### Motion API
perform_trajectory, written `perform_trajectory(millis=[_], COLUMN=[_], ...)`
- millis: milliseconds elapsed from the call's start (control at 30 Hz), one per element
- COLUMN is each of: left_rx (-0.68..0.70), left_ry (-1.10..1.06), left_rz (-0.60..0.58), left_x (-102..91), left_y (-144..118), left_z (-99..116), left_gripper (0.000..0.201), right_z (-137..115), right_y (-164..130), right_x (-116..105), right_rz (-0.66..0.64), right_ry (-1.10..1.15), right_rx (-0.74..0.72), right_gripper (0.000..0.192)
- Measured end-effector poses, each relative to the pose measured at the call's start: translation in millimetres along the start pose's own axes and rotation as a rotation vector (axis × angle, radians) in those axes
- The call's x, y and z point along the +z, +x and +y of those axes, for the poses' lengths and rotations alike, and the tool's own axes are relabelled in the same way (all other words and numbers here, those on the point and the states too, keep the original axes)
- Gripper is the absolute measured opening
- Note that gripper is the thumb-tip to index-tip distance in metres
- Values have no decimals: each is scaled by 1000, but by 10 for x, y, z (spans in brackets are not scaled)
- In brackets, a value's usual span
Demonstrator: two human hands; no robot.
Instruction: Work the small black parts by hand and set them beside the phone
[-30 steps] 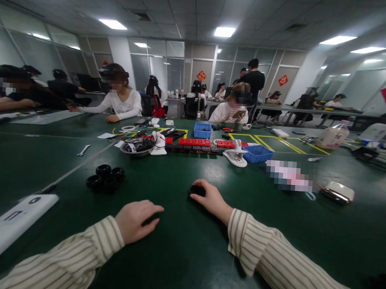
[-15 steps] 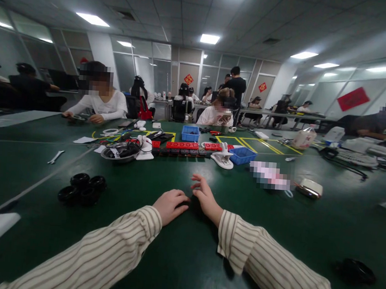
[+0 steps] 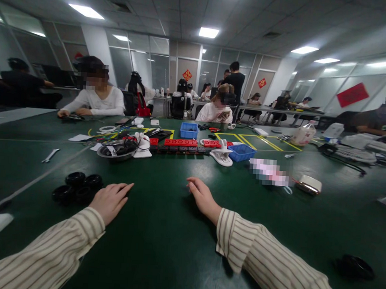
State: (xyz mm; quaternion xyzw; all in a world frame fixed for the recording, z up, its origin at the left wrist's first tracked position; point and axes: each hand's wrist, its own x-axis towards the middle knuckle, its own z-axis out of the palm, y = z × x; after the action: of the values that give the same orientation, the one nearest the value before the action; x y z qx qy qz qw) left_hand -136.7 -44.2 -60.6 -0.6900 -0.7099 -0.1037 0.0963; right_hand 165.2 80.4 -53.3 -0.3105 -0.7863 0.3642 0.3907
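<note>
My left hand (image 3: 110,201) is over the green tabletop (image 3: 159,243), palm down with its fingers stretched out and nothing in them. Just left of it sits a cluster of several glossy black ring-shaped parts (image 3: 75,179), partly hidden behind the hand. My right hand (image 3: 204,200) rests near the middle of the table, fingers loosely bent and apart, holding nothing. Another black ring-shaped part (image 3: 355,267) lies alone at the far right, beyond my right sleeve.
Ahead stand red and black power strips (image 3: 181,145), a blue bin (image 3: 242,152), a second blue bin (image 3: 189,130), a white clamp stand (image 3: 221,156) and a metal bowl of black cables (image 3: 117,150). A wrench (image 3: 50,155) lies left. A person (image 3: 95,93) sits across.
My left hand has moved left, away from my right hand and up to the black ring-shaped parts. My right hand has barely moved. The view has shifted slightly.
</note>
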Motion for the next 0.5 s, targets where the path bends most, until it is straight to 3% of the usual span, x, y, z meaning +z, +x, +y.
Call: perform_trajectory(millis=[167, 233, 367, 500], left_rx=[108, 79, -228, -528], left_ry=[-76, -128, -236, -366], left_rz=[147, 238, 327, 351], left_x=[-254, -386, -607, -696], left_y=[-200, -221, -241, -262], left_z=[-83, -102, -123, -240], left_gripper=[40, 39, 48, 52], right_z=[3, -4, -23, -36], right_y=[0, -3, -8, -9], right_x=[5, 2, -5, -5], right_rz=[-5, 8, 20, 13], right_ry=[-13, -17, -19, -14], right_rx=[7, 20, 37, 34], right_gripper=[28, 30, 34, 35])
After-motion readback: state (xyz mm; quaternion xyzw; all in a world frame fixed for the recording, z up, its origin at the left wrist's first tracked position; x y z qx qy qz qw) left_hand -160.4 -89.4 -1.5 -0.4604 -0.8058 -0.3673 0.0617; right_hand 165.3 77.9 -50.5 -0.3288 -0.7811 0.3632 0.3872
